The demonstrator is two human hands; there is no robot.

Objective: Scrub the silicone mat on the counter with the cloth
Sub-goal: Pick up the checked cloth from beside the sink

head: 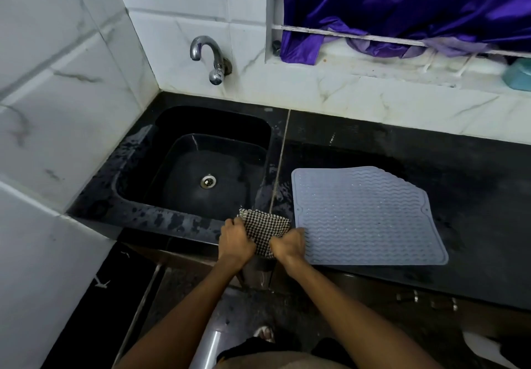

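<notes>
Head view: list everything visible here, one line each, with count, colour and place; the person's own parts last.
mat: one, pale blue-grey, flat on the counter right of the sink
cloth: one, black-and-white check, at the counter's front edge, just left of the mat
sink: one, black, set in the counter's left part
drain: one, metal, in the sink bottom
tap: one, chrome, on the wall above the sink
counter: one, black, wet near the sink
curtain: one, purple, behind the window bars, upper right
teal thing: one, on the sill at the right edge, cut off
left hand: one, grips the cloth
right hand: one, grips the cloth
</notes>
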